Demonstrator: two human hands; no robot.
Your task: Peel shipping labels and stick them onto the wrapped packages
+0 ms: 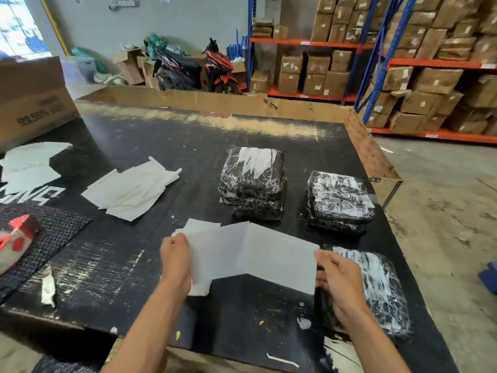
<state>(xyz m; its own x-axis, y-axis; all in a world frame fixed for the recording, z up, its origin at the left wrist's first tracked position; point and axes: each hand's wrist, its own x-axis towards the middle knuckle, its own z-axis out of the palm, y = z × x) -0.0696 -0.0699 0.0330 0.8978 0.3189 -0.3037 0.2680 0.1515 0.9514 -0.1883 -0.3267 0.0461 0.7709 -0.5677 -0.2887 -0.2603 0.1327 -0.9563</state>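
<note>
Gripping a label strip over the table, left hand and right hand at opposite ends.

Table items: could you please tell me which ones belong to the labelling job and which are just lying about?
Job: label sheets held by left hand and right hand; three wrapped packages.

Lying about: peeled backings, tape roll, mat, cardboard box.
</note>
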